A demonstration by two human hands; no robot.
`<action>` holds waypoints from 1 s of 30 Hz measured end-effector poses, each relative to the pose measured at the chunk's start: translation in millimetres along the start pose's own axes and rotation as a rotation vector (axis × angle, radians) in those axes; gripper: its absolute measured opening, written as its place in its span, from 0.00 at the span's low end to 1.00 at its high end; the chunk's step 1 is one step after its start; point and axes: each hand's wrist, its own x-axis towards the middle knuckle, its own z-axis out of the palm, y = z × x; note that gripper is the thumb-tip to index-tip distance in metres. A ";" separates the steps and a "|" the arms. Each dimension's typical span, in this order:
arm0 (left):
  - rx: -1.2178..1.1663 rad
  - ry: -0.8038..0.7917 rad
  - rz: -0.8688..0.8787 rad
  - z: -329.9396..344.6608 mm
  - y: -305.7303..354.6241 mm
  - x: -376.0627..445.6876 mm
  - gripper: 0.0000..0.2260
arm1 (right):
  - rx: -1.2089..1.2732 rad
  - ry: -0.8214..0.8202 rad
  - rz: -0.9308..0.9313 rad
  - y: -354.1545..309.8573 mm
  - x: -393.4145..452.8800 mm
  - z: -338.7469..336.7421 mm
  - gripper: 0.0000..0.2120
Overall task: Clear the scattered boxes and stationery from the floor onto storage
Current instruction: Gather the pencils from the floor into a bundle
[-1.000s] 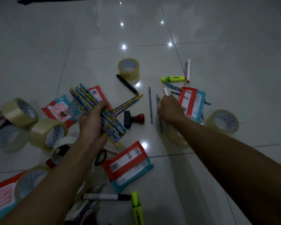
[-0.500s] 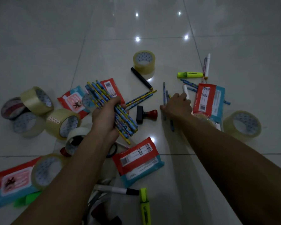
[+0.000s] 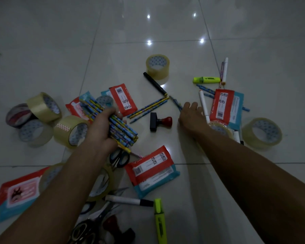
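Observation:
My left hand (image 3: 102,127) grips a thick bundle of blue and yellow pencils (image 3: 123,131), held above the floor. My right hand (image 3: 192,117) rests low on the tiles with its fingers closed over blue pencils (image 3: 175,103), whose ends stick out toward the upper left. Two more loose pencils (image 3: 148,108) lie between my hands, beside a black and red stamp (image 3: 159,121). Red and teal packs lie at the centre left (image 3: 123,99), the lower centre (image 3: 151,171), the right (image 3: 225,106) and the lower left (image 3: 16,194).
Tape rolls sit at the left (image 3: 42,106), the far centre (image 3: 158,66) and the right (image 3: 261,132). A black marker (image 3: 154,83), a white marker (image 3: 203,103), yellow highlighters (image 3: 206,79) (image 3: 159,221) and scissors (image 3: 119,158) are scattered on the white tiled floor (image 3: 165,29).
My right hand has closed on the blue pencils and turned them, so only their ends show. My left hand keeps the bundle. The view has shifted slightly.

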 end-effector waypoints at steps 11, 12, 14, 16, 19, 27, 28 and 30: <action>0.037 -0.059 0.030 -0.5 -11.7 -2.5 0.06 | 0.141 -0.092 0.132 -5.0 -8.2 -5.1 0.33; 0.037 -0.063 0.029 -0.1 -11.8 -2.9 0.06 | 0.143 -0.102 0.134 -3.9 -7.6 -5.1 0.33; 0.047 -0.070 0.031 1.0 -11.9 -4.1 0.06 | 0.126 -0.117 0.120 -1.0 -6.4 -4.2 0.31; 0.056 -0.077 0.037 2.1 -11.6 -5.1 0.06 | 0.089 -0.109 0.102 0.0 -7.6 -2.5 0.29; 0.123 -0.091 0.063 4.0 -9.6 -6.7 0.11 | 0.049 -0.064 0.088 -1.3 -13.2 1.5 0.26; 0.213 -0.073 0.171 9.9 -7.5 -10.3 0.13 | 0.000 0.008 -0.043 1.6 -21.9 1.7 0.15; 0.216 -0.069 0.169 10.7 -7.1 -11.4 0.12 | -0.002 0.013 -0.054 2.9 -24.0 2.4 0.13; 0.223 -0.064 0.161 11.5 -6.8 -12.2 0.13 | -0.026 0.019 -0.074 6.5 -30.2 6.3 0.11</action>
